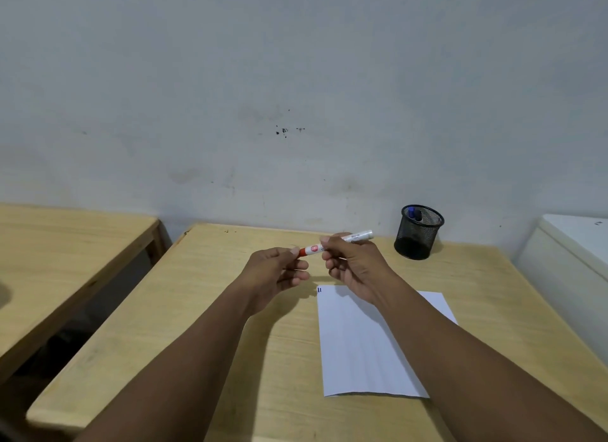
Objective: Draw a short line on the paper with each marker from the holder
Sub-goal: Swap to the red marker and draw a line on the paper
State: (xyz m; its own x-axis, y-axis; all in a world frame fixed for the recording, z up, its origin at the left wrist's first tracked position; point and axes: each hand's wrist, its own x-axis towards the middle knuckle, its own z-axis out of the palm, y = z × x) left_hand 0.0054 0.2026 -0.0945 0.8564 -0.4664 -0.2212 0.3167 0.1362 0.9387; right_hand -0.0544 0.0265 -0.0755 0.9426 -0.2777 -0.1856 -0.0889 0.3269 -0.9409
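Observation:
A white marker with a red cap is held level above the desk between both hands. My right hand grips its white barrel. The fingertips of my left hand pinch the red cap end. Below the hands lies a white sheet of paper with two short dark lines at its top left corner. A black mesh holder stands at the back right of the desk with blue-capped markers showing inside.
The wooden desk meets a pale wall at the back. A second wooden table stands to the left across a gap. A white cabinet or appliance sits close on the right.

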